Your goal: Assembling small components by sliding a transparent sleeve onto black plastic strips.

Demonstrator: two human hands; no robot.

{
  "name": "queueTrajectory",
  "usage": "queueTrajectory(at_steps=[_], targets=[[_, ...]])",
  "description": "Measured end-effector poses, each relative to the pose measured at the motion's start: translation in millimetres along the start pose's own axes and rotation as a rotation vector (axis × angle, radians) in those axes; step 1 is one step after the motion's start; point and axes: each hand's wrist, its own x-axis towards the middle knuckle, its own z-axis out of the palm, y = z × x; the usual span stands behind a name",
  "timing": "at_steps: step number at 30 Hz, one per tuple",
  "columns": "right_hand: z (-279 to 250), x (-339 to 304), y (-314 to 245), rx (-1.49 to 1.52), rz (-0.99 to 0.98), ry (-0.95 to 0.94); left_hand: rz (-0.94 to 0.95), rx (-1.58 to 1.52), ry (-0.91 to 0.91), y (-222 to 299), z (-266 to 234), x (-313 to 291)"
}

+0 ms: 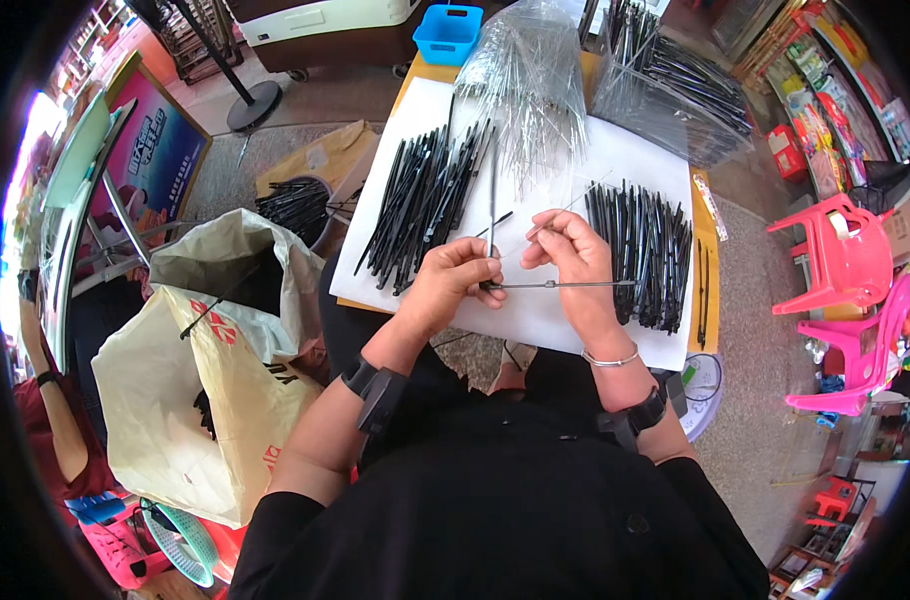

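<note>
Over the front of a white-topped table [535,325], my left hand [458,277] pinches thin dark rods [565,285]. One points away from me and another runs sideways past my right wrist; their meeting point is partly hidden by my fingers. Close beside it, my right hand [572,250] has thumb and fingertips pressed together on a thin shiny wire [520,248]. A spread bundle of black rods [425,200] lies to the left. Another black bundle [643,255] lies to the right of my right hand.
A clear bag of thin wires [525,80] and a blue basket [447,36] sit at the table's far side. A clear bin [665,110] holds more rods. Large sacks [190,400] stand at left, near another person's arm [60,420]. Pink chairs [840,250] are at right.
</note>
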Motion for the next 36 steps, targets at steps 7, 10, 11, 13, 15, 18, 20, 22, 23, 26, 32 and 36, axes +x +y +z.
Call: queueTrajectory(at_steps=[7, 10, 11, 13, 15, 18, 20, 22, 23, 26, 32, 36], targets=[[-10, -7, -17, 0.13, 0.139, -0.266, 0.07, -0.123, 0.204, -2, 10, 1], [-16, -1, -6, 0.249, 0.221, -0.137, 0.083, -0.078, 0.156, -1, 9, 1], [-17, -1, -5, 0.257, 0.226, -0.121, 0.071, -0.038, 0.104, 1, 7, 0], [-14, -1, -6, 0.233, 0.244, -0.171, -0.013, -0.035, 0.027, 13, 13, -5], [-12, 0, -5, 0.205, 0.263, -0.223, -0.001, 0.025, 0.047, 12, 12, -5], [-11, 1, -5, 0.187, 0.209, -0.216, 0.043, 0.046, 0.084, 6, 9, -4], [-16, 3, -4, 0.307, 0.25, -0.153, 0.074, 0.011, 0.099, 4, 10, -6], [-20, 3, -2, 0.285, 0.231, -0.149, 0.081, 0.106, 0.118, 5, 19, -9], [-20, 3, -3, 0.268, 0.213, -0.149, 0.075, 0.131, 0.115, 3, 19, -8], [-17, 2, -7, 0.221, 0.172, -0.153, 0.08, 0.109, 0.124, -7, 13, -4], [-13, 0, -9, 0.107, 0.118, -0.104, 0.068, 0.09, 0.146, -3, 20, -4], [-4, -1, -13, 0.019, 0.099, -0.08, 0.165, 0.231, 0.126, -5, 20, 2]])
